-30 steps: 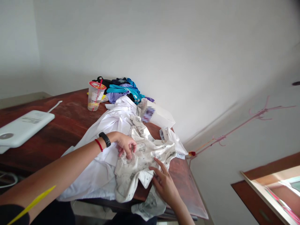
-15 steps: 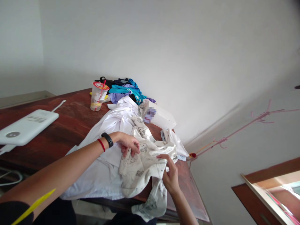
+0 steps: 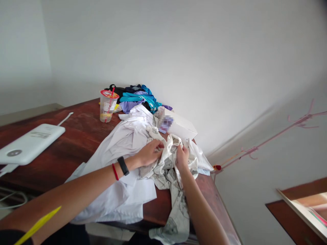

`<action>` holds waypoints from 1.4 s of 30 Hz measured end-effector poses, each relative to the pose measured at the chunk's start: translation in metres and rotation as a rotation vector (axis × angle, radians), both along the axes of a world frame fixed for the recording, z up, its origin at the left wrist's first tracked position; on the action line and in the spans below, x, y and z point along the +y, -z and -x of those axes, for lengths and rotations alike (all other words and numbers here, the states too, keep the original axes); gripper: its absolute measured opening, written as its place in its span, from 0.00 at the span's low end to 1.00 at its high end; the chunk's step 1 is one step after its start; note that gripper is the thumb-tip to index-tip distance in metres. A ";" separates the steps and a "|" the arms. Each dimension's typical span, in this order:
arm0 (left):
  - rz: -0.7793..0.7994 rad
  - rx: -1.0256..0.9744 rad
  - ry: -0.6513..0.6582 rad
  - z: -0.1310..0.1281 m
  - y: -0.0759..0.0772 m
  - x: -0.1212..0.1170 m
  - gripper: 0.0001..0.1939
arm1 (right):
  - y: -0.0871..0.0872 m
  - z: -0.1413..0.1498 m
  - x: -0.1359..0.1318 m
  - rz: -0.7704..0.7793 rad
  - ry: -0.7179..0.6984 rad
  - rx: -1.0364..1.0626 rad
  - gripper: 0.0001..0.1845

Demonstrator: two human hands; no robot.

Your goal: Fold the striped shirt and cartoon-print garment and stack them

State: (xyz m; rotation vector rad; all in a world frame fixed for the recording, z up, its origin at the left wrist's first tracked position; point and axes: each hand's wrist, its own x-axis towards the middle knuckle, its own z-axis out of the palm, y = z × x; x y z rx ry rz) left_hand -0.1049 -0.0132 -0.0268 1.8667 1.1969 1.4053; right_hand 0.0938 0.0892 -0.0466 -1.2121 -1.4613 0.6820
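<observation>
A small white garment with a grey animal print (image 3: 176,200) lies bunched at the table's right side, one part hanging over the front edge. My left hand (image 3: 151,153), with a black band at the wrist, pinches its raised edge from the left. On the other side of that edge, my right hand (image 3: 182,157) has its fingers closed on the cloth. Between the two hands the fabric stands up in a loop, its greyer inner side showing. Under my left forearm a larger white garment (image 3: 112,146) spreads across the table.
On the dark red table (image 3: 76,136) stand a plastic cup with straw (image 3: 107,106) and a white power bank (image 3: 33,143) with cables. Behind are piled blue, purple and black clothes (image 3: 140,98) and a white box (image 3: 180,125). A pink coat rack (image 3: 276,131) leans at the right.
My right hand has moved up and away from me, lifting the printed garment's edge into a loop. My left hand has shifted right and now grips that edge too.
</observation>
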 end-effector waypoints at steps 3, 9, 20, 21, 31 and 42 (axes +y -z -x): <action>-0.037 0.097 -0.076 -0.006 0.003 -0.008 0.09 | 0.018 0.002 0.006 0.109 0.048 0.107 0.20; 0.035 0.122 -0.140 -0.013 -0.010 -0.025 0.16 | 0.023 -0.009 0.008 0.233 0.061 0.258 0.16; 0.180 0.483 -0.289 -0.016 -0.003 -0.015 0.35 | 0.032 -0.006 0.005 0.059 -0.019 0.247 0.23; 0.186 0.519 -0.305 -0.015 -0.003 -0.014 0.34 | 0.032 -0.005 0.006 0.052 -0.020 0.263 0.23; 0.237 0.648 -0.292 -0.011 0.007 -0.002 0.20 | 0.022 0.002 -0.002 -0.079 -0.103 0.160 0.25; 0.292 0.717 -0.274 -0.011 0.013 0.000 0.19 | 0.020 0.003 -0.005 -0.067 -0.128 0.122 0.24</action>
